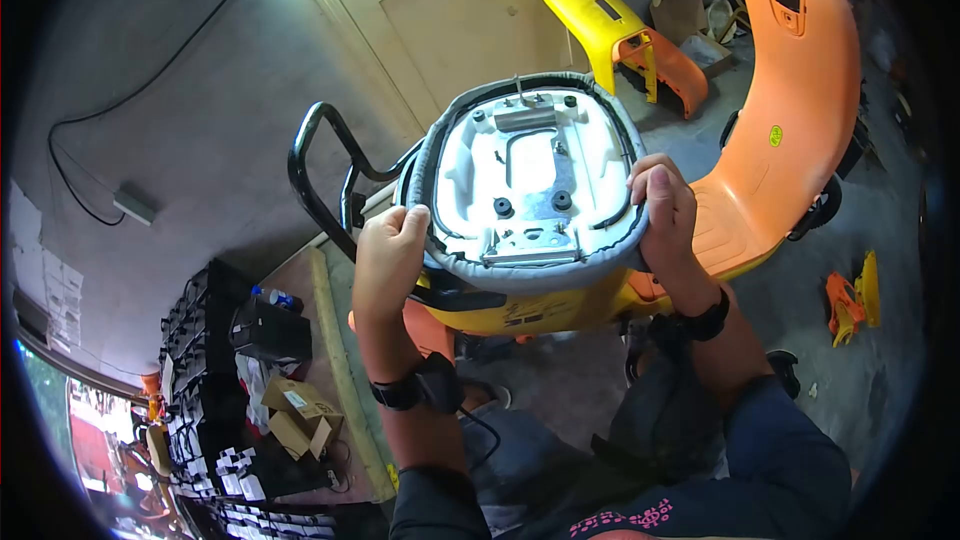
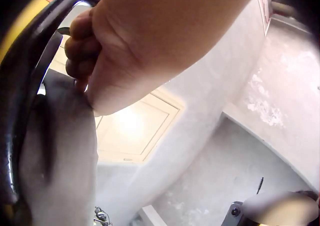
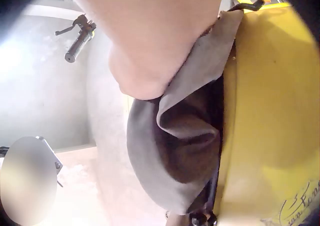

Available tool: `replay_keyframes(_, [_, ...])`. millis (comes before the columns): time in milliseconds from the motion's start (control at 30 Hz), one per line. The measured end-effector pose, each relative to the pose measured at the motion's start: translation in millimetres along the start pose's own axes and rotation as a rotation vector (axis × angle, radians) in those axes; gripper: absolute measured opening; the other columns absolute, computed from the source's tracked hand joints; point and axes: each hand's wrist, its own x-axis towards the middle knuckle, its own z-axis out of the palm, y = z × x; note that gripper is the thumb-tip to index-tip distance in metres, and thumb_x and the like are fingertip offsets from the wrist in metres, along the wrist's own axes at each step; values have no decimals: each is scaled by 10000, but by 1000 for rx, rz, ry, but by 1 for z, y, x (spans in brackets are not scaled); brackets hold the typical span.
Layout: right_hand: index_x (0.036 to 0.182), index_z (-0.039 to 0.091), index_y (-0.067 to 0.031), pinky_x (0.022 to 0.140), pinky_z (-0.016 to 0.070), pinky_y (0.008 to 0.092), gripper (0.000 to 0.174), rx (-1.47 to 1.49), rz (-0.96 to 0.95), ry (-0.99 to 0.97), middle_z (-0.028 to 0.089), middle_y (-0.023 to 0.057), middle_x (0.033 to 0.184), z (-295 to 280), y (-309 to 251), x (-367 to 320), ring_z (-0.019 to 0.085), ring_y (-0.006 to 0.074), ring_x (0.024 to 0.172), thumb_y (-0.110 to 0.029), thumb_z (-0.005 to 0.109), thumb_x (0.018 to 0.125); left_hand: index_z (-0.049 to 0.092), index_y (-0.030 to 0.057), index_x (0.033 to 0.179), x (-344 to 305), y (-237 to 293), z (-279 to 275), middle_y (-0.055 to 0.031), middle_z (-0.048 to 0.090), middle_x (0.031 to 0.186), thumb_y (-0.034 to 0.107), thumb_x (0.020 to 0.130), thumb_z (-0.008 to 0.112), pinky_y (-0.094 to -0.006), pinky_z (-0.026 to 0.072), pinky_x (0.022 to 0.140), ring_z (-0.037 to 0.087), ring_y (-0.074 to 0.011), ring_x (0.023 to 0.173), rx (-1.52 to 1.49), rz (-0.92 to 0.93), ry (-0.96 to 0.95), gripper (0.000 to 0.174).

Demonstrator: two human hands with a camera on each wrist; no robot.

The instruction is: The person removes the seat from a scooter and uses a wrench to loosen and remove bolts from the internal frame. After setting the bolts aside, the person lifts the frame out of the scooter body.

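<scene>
An upturned scooter seat point(image 1: 580, 165) lies in front of me in the head view, its white plastic base, metal hinge plate and black rubber stops facing up. Grey cover material point(image 1: 540, 278) wraps round its rim. My left hand point(image 1: 388, 255) grips the cover at the left rim, thumb on top; in the left wrist view its fingers point(image 2: 82, 46) curl near a black bar. On the opposite rim my right hand point(image 1: 668, 215) pinches the cover, fingers over the edge. A loose grey fold point(image 3: 185, 121) hangs below that hand in the right wrist view, beside the yellow body.
Under the seat is a yellow scooter body point(image 1: 520, 318), with a black grab rail point(image 1: 315, 175) on its left and an orange front shell point(image 1: 800, 130) on its right. A yellow fender point(image 1: 605, 20) stands behind. Cartons point(image 1: 300, 415) and black cases point(image 1: 205, 340) lie at left.
</scene>
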Motion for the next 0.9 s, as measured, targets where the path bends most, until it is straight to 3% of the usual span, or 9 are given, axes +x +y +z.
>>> replay_keyframes(300, [752,534,7,802,441,321,412,76,55,-6,583,125,881,4,7,-3,555,198,813,-200,373,1069,521,-65,683,-11,11,-5,-12,429,563,223,934,601,-337,341,507,401,-76,566,-40,52,52,391])
replay_keyframes(367, [756,535,5,815,440,323,408,74,40,-14,583,127,889,5,7,-4,556,200,826,-203,376,1070,656,-55,807,-11,18,-13,49,575,698,198,964,599,-242,379,576,478,-37,653,39,-62,-8,303])
replay_keyframes(400, [759,536,4,822,440,325,406,68,34,-26,583,130,896,5,6,-4,556,202,834,-204,379,1070,618,-24,751,-12,18,-11,68,512,663,208,968,601,-246,329,544,428,-31,626,3,-42,14,318])
replay_keyframes(500, [762,539,3,828,441,328,400,55,18,-40,584,134,907,4,7,-4,558,207,840,-201,384,1069,636,2,768,-12,16,-9,72,509,661,213,974,593,-243,323,537,411,-26,611,-80,-83,9,298])
replay_keyframes(900, [789,560,10,834,449,321,376,55,23,-52,597,134,923,3,5,-5,568,203,853,-180,395,1067,610,-42,836,-15,18,-6,44,541,748,239,1021,520,-246,380,627,432,-49,699,-236,-129,-55,348])
